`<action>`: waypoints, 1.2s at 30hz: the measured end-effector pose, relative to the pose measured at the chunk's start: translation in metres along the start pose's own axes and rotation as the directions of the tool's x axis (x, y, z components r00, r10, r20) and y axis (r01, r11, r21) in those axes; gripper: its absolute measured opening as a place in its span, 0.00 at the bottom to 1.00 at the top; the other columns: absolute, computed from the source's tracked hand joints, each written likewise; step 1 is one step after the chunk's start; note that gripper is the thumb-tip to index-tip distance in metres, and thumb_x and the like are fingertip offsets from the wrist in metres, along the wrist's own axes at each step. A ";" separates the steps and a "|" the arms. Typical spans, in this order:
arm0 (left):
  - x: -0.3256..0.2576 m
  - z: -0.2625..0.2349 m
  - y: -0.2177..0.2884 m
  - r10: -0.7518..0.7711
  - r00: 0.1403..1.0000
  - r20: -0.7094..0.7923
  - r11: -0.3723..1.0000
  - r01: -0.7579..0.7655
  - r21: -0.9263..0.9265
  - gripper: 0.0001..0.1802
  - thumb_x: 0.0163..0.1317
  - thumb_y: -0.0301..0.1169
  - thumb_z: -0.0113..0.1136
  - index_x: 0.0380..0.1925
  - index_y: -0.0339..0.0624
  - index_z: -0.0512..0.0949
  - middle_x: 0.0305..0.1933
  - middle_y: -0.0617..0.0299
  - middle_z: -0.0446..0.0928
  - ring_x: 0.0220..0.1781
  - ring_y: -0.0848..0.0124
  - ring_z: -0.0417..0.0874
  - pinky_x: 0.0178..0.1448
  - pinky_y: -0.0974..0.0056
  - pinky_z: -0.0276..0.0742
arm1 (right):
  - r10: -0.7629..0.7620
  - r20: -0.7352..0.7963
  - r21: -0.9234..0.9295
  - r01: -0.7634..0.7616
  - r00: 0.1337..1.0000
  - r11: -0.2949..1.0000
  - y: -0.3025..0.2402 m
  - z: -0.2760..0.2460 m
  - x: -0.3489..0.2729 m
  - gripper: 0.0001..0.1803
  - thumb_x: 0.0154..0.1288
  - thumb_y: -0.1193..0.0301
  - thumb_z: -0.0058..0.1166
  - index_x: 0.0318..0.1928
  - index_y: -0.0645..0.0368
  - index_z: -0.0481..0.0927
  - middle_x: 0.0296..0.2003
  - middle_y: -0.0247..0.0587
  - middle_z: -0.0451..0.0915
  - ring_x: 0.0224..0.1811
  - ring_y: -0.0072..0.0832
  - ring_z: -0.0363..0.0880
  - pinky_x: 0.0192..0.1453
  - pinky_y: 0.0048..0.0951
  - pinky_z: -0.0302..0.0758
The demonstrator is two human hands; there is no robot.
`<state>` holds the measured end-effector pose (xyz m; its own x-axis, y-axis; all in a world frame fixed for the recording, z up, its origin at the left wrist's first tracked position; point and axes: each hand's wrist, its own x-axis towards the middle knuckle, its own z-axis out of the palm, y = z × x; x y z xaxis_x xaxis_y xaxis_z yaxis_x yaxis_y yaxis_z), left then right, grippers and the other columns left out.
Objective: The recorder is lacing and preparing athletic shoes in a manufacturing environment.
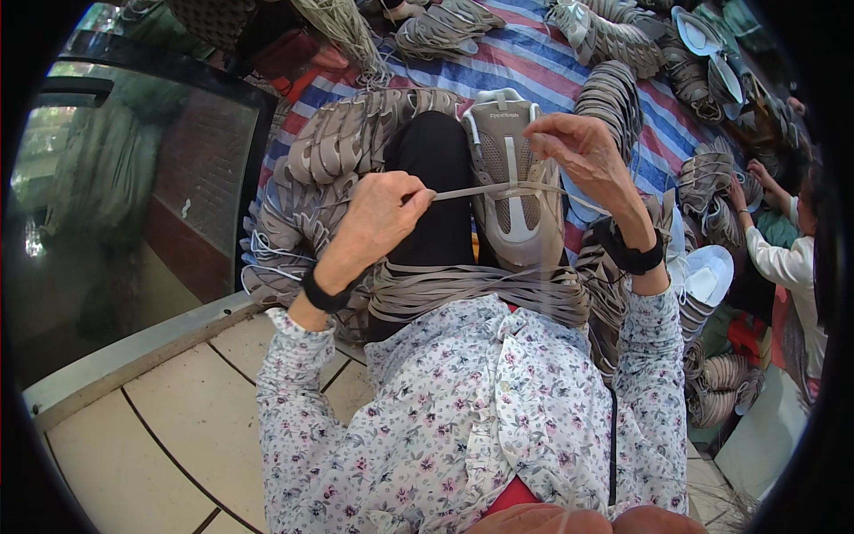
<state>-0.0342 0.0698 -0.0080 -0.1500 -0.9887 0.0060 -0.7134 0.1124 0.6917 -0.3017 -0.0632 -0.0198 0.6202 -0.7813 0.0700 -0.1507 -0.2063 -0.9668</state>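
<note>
A beige and grey sneaker upper (514,169) with mesh panels rests on my lap, its toe toward me. My left hand (381,215) is closed, pinching one end of a flat beige shoelace (471,190) between thumb and fingertips. That lace is drawn fairly straight from the hand to the upper, crosses its middle and runs on below my right hand. My right hand (583,158) hovers over the upper's right edge, fingers curved and apart, and no lace shows between them. A bundle of similar laces (480,289) lies across my thighs.
Stacks of beige shoe uppers (342,138) lie close on my left, and another stack (612,98) stands ahead to the right. Under them spreads a striped tarp (534,44). A dark glass panel (142,178) bounds the left. At the far right a person (787,240) handles uppers.
</note>
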 end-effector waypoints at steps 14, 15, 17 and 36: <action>-0.040 -0.127 0.092 -0.017 0.999 0.043 0.915 0.033 -0.403 0.09 0.67 0.30 0.62 0.31 0.34 0.83 0.26 0.65 0.76 0.18 0.83 0.70 0.22 0.76 0.62 | -0.219 0.760 0.457 -0.262 0.612 0.850 -0.094 0.097 0.058 0.14 0.72 0.65 0.57 0.48 0.63 0.84 0.35 0.26 0.82 0.35 0.13 0.74 0.37 0.19 0.72; -0.045 -0.124 0.085 -0.052 0.997 0.049 0.903 0.068 -0.425 0.10 0.66 0.30 0.63 0.31 0.34 0.83 0.26 0.65 0.76 0.18 0.83 0.70 0.22 0.76 0.62 | -0.179 0.720 0.412 -0.204 0.670 0.888 -0.090 0.090 0.056 0.14 0.71 0.64 0.58 0.43 0.64 0.85 0.29 0.25 0.81 0.31 0.13 0.73 0.35 0.19 0.71; -0.057 -0.119 0.069 -0.110 0.990 0.084 0.876 0.137 -0.463 0.12 0.67 0.32 0.63 0.30 0.33 0.83 0.26 0.66 0.75 0.19 0.83 0.70 0.22 0.75 0.62 | -0.150 0.654 0.314 -0.086 0.741 0.945 -0.076 0.065 0.054 0.14 0.71 0.64 0.59 0.42 0.63 0.86 0.28 0.26 0.81 0.30 0.13 0.73 0.34 0.19 0.71; -0.137 -0.049 -0.051 -0.663 0.731 0.163 0.719 0.682 -0.132 0.10 0.65 0.32 0.60 0.33 0.36 0.85 0.24 0.64 0.81 0.24 0.80 0.79 0.28 0.73 0.72 | 0.327 0.048 -0.262 -0.304 0.944 0.916 -0.013 -0.110 -0.012 0.08 0.67 0.71 0.62 0.37 0.65 0.84 0.28 0.26 0.78 0.31 0.12 0.71 0.37 0.17 0.68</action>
<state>0.0563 0.1951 -0.0089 0.2512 -0.7807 -0.5721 -0.5254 -0.6064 0.5969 -0.3920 -0.1156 0.0192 0.5734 -0.7763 -0.2617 -0.5279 -0.1059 -0.8427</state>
